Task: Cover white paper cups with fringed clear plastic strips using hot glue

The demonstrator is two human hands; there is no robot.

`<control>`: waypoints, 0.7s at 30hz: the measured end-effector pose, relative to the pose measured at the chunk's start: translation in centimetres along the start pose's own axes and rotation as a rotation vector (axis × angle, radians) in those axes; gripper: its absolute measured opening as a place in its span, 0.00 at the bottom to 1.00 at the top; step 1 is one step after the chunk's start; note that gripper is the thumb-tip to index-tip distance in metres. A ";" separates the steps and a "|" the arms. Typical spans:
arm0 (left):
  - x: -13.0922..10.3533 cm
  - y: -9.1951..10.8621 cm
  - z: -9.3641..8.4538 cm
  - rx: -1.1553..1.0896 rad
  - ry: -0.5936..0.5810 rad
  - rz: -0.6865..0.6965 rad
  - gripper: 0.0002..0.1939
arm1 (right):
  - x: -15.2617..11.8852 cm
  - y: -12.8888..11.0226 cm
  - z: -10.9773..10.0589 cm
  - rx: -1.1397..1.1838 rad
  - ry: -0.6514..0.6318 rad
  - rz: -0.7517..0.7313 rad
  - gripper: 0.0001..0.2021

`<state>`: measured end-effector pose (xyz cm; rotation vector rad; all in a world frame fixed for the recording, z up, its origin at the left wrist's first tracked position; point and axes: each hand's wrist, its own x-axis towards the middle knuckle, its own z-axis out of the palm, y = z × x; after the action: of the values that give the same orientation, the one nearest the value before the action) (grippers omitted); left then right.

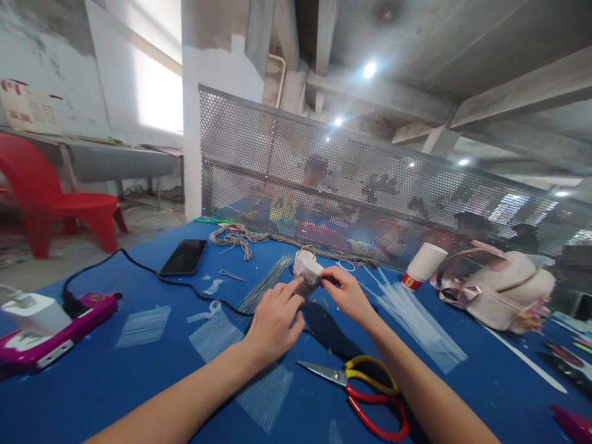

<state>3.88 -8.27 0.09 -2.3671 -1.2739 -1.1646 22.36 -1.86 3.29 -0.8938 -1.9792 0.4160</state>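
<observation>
A pale whitish roll (309,266) stands on the blue tabletop in front of me, with a greyish part at its lower side. My left hand (276,317) reaches to its near left side, fingers stretched forward and touching it, thumb apart. At the roll's right edge, my right hand (346,295) has thumb and forefinger pinched together. Below my hands lie scissors (345,375) with one red and one yellow handle, blades pointing left. Thin wires (268,283) fan out beside my left hand. Clear plastic strips (419,324) are spread to the right of my right hand.
A phone (184,257), a black cable (139,264) and a magenta power strip (74,327) lie left. Grey cord (235,237) runs before a perforated metal screen (240,148). Stacked paper cups (426,264) and a pale bag (513,287) are right. People sit beyond the screen.
</observation>
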 end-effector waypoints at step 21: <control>0.8 -0.3 -0.7 -0.401 0.108 -0.299 0.09 | 0.1 1.1 -2.1 0.145 -0.159 -0.044 0.03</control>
<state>3.54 -7.93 1.08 -2.3834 -1.5138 -1.7598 24.52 -1.16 3.84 -0.7439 -2.0786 0.6139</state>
